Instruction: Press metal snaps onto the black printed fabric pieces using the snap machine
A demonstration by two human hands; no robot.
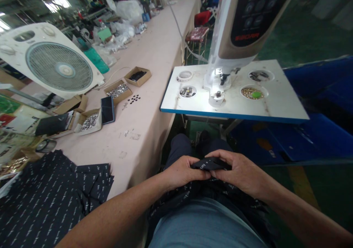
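Both my hands meet over my lap and pinch a folded piece of black printed fabric [209, 164]. My left hand [180, 172] grips its left end with curled fingers. My right hand [239, 171] closes on its right end. More of the same dark garment [190, 194] drapes across my legs below the hands. A snap press machine [237, 27] stands ahead on a white work plate [275, 104], well beyond my hands.
A stack of black printed fabric [52, 200] lies on the long pink table [149, 82] at left. Small cardboard boxes of metal snaps [118, 90], a phone [107, 109] and a white fan [52, 62] sit there. Recessed cups of parts [249, 92] sit in the plate. Blue bins [317, 130] stand right.
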